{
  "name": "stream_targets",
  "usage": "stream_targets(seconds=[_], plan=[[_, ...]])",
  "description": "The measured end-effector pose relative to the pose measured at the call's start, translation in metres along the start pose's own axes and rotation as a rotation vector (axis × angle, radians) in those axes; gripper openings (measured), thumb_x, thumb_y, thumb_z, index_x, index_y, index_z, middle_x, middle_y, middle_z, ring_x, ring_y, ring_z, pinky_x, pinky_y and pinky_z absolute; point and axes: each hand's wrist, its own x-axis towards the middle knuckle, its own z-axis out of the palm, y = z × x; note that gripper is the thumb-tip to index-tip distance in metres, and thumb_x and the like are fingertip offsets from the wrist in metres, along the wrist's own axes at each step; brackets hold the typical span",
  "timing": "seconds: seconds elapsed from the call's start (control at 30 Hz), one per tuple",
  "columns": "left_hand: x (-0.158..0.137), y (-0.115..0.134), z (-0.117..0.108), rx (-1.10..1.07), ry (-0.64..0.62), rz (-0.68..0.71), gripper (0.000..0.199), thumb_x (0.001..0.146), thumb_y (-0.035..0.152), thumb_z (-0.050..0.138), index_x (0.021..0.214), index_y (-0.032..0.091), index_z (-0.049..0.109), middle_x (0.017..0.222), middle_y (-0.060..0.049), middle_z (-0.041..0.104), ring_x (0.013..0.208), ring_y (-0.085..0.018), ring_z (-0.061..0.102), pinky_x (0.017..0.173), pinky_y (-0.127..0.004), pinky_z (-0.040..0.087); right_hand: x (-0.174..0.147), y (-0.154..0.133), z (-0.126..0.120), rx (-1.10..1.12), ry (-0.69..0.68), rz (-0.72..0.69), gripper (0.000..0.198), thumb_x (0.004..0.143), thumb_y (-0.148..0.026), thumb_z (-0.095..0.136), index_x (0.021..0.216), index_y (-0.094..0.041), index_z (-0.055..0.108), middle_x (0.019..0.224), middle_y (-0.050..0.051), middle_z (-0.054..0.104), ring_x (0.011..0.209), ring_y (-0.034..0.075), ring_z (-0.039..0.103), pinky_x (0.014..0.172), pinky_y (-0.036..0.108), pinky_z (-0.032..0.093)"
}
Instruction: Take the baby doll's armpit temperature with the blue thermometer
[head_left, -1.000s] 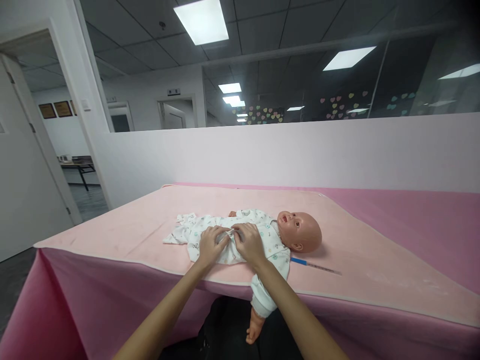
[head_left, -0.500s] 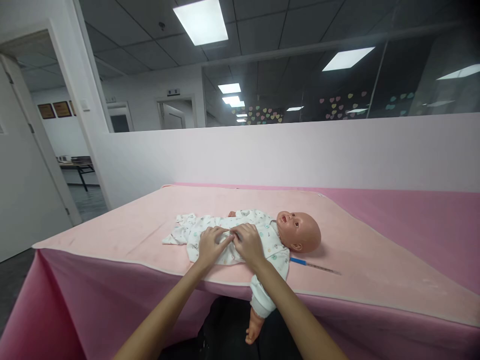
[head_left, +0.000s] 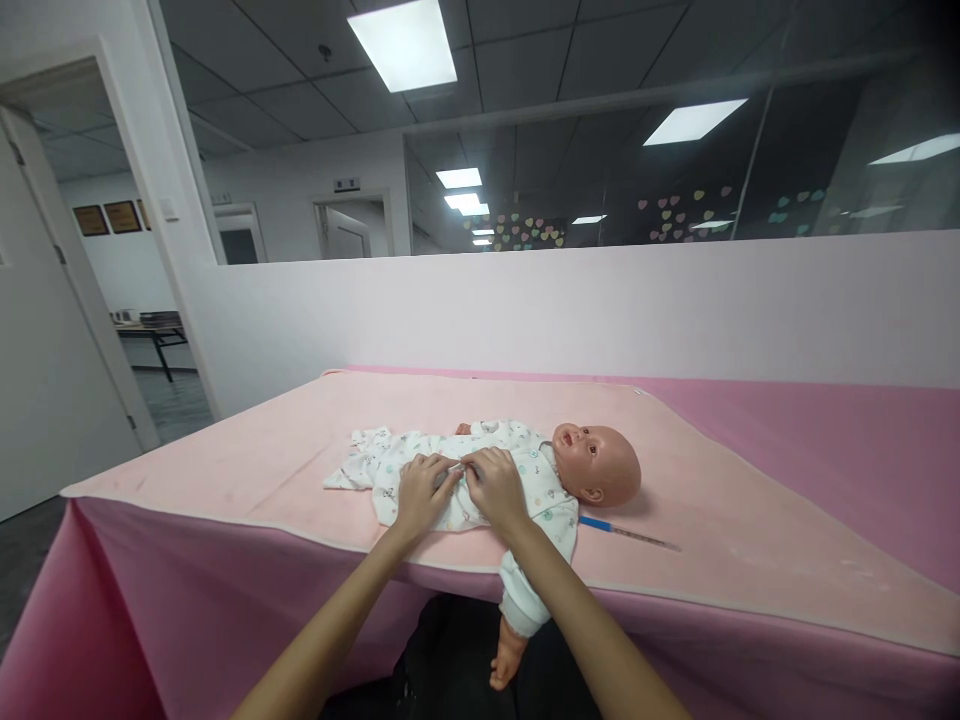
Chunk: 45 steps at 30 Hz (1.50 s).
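Observation:
A baby doll (head_left: 600, 465) lies on its back, its head to the right, dressed in a white patterned outfit (head_left: 544, 485). Both hands are at the front of this outfit, around the belly. My left hand (head_left: 424, 490) is closed, fingertips pinching the cloth. Close beside it, my right hand (head_left: 493, 486) is also closed on the cloth, with the fingertips of the two hands nearly meeting. Exactly which bit of fabric they pinch is too small to make out. One doll arm (head_left: 514, 630) hangs over the table's near edge, beside my right forearm.
A thin thermometer-like stick with a blue end (head_left: 596, 523) lies near the doll's head. Pale pink cloth (head_left: 247, 450) covers the table, over a darker pink cover (head_left: 862, 440). Behind stands a white half-wall (head_left: 600, 310) with glass above; a doorway is at left.
The left hand's thumb has shifted slightly, drawing back from the right hand's fingertips. Doll and stick lie as before.

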Motion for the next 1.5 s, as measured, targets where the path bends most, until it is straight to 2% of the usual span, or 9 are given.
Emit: stream_targets(seconds=[0.27, 0.5, 0.67, 0.8, 0.93, 1.03, 1.13, 1.3, 1.5], plan=[[-0.001, 0.0, -0.001, -0.043, -0.022, 0.033, 0.029, 0.089, 0.034, 0.034, 0.1, 0.029, 0.061, 0.093, 0.0, 0.062, 0.084, -0.019, 0.048, 0.076, -0.034, 0.035, 0.0, 0.0, 0.002, -0.009, 0.011, 0.025, 0.017, 0.078, -0.009, 0.046, 0.079, -0.02, 0.059, 0.077, 0.002, 0.063, 0.077, 0.017, 0.053, 0.074, 0.03, 0.036], [-0.001, 0.003, -0.007, -0.121, -0.018, -0.014, 0.027, 0.085, 0.04, 0.04, 0.081, 0.023, 0.06, 0.085, -0.001, 0.062, 0.082, -0.019, 0.049, 0.077, -0.034, 0.037, 0.0, -0.002, 0.001, -0.003, 0.013, 0.031, 0.021, 0.077, -0.007, 0.043, 0.081, -0.02, 0.059, 0.077, 0.002, 0.063, 0.077, 0.017, 0.054, 0.073, 0.031, 0.037], [-0.001, 0.003, -0.007, -0.123, -0.027, -0.006, 0.039, 0.083, 0.046, 0.04, 0.055, 0.02, 0.047, 0.06, 0.0, 0.052, 0.071, -0.017, 0.046, 0.069, -0.031, 0.038, 0.0, -0.001, 0.0, 0.01, 0.011, 0.034, 0.023, 0.075, -0.005, 0.043, 0.078, -0.02, 0.06, 0.076, 0.002, 0.063, 0.076, 0.017, 0.054, 0.073, 0.031, 0.037], [-0.002, 0.0, -0.007, -0.188, 0.14, -0.105, 0.038, 0.083, 0.043, 0.042, 0.053, 0.02, 0.042, 0.057, 0.001, 0.048, 0.065, -0.015, 0.045, 0.064, -0.029, 0.038, 0.0, 0.001, 0.003, 0.004, 0.026, 0.048, 0.022, 0.075, -0.005, 0.044, 0.077, -0.02, 0.059, 0.075, 0.001, 0.063, 0.076, 0.017, 0.053, 0.073, 0.031, 0.037], [-0.005, 0.003, -0.01, -0.191, 0.336, -0.181, 0.023, 0.084, 0.04, 0.042, 0.075, 0.021, 0.054, 0.077, -0.001, 0.057, 0.075, -0.016, 0.05, 0.068, -0.029, 0.04, 0.0, 0.002, 0.004, -0.006, 0.03, 0.048, 0.021, 0.074, -0.006, 0.045, 0.077, -0.02, 0.06, 0.075, 0.001, 0.063, 0.077, 0.017, 0.053, 0.074, 0.031, 0.036], [-0.007, 0.007, -0.008, -0.08, 0.237, -0.022, 0.021, 0.085, 0.037, 0.043, 0.084, 0.023, 0.059, 0.088, -0.001, 0.06, 0.087, -0.018, 0.05, 0.078, -0.032, 0.038, -0.001, 0.002, 0.004, -0.014, 0.021, 0.043, 0.019, 0.074, -0.007, 0.047, 0.076, -0.02, 0.061, 0.075, 0.001, 0.063, 0.077, 0.017, 0.053, 0.075, 0.031, 0.036], [-0.006, 0.008, -0.002, -0.029, 0.105, 0.099, 0.024, 0.087, 0.035, 0.041, 0.085, 0.024, 0.062, 0.089, -0.001, 0.062, 0.087, -0.018, 0.05, 0.079, -0.033, 0.037, -0.001, 0.002, 0.004, -0.029, 0.0, 0.043, 0.018, 0.074, -0.007, 0.048, 0.074, -0.02, 0.06, 0.074, 0.001, 0.063, 0.077, 0.017, 0.052, 0.074, 0.031, 0.035], [-0.002, 0.001, 0.002, -0.068, 0.062, 0.045, 0.028, 0.087, 0.037, 0.041, 0.082, 0.024, 0.065, 0.084, -0.001, 0.064, 0.083, -0.017, 0.051, 0.077, -0.034, 0.037, 0.0, 0.001, 0.003, -0.059, -0.026, 0.046, 0.018, 0.074, -0.007, 0.048, 0.072, -0.02, 0.061, 0.073, 0.001, 0.063, 0.076, 0.017, 0.052, 0.074, 0.031, 0.035], [-0.003, 0.004, -0.001, -0.037, 0.06, 0.029, 0.019, 0.082, 0.036, 0.048, 0.082, 0.026, 0.064, 0.086, 0.0, 0.063, 0.085, -0.019, 0.051, 0.078, -0.035, 0.037, -0.002, -0.002, 0.0, -0.063, -0.037, 0.055, 0.018, 0.075, -0.008, 0.047, 0.071, -0.02, 0.06, 0.072, 0.001, 0.062, 0.076, 0.016, 0.051, 0.075, 0.03, 0.035]])
